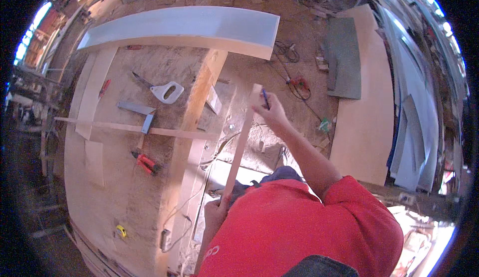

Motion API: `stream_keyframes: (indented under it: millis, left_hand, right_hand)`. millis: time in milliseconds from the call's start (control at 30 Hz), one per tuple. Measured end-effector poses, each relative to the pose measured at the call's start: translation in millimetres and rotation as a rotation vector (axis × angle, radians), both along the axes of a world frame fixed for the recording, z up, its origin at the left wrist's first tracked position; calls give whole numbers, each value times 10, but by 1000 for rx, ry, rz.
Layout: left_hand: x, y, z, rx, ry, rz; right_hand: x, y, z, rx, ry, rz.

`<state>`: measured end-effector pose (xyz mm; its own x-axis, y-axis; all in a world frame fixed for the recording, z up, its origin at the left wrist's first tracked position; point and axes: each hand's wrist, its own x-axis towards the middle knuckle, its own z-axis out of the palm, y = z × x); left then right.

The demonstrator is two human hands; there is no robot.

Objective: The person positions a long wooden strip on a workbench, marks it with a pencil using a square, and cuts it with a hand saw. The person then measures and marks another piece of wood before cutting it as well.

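A long, thin wooden strip (240,149) slants away from my body, off the right side of the workbench. My left hand (215,213) is closed round its near end, close to my waist. At the far end my right hand (272,113) pinches a dark blue pen or pencil (265,99), with its fingers against the strip. Whether the tip touches the wood is too small to tell. On the bench to the left lie a handsaw (168,93) with a pale handle, a try square (146,120) across another wooden strip (115,126), and red-handled pliers (145,163).
A long white-topped board (184,25) spans the bench's far end. A thick timber beam (199,95) runs along the bench. A yellow tape measure (121,231) lies near left. On the floor at right are a red power tool (299,83) with its cable and a large plywood sheet (366,122).
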<state>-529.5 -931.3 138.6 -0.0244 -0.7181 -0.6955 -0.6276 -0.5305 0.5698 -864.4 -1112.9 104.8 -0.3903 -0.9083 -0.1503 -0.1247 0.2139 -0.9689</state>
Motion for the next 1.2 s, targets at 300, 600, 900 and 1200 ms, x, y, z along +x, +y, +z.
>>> stream_keyframes:
  millis: [300,600,900,1200]
  left_hand:
    - [-1385,-316,133,129,71,31]
    - [-1882,-1320,363,102,216,57]
    - [-2528,-2540,128,-73,125,-44]
    - [-2848,-2799,-26,-120,19,79]
  right_hand:
    - [-1973,-469,17,53,-263,26]
    - [-2359,-1451,346,152,-181,-38]
    - [-3134,-2687,371,123,-245,10]
    - [-3407,-3412,377,269,-67,160]
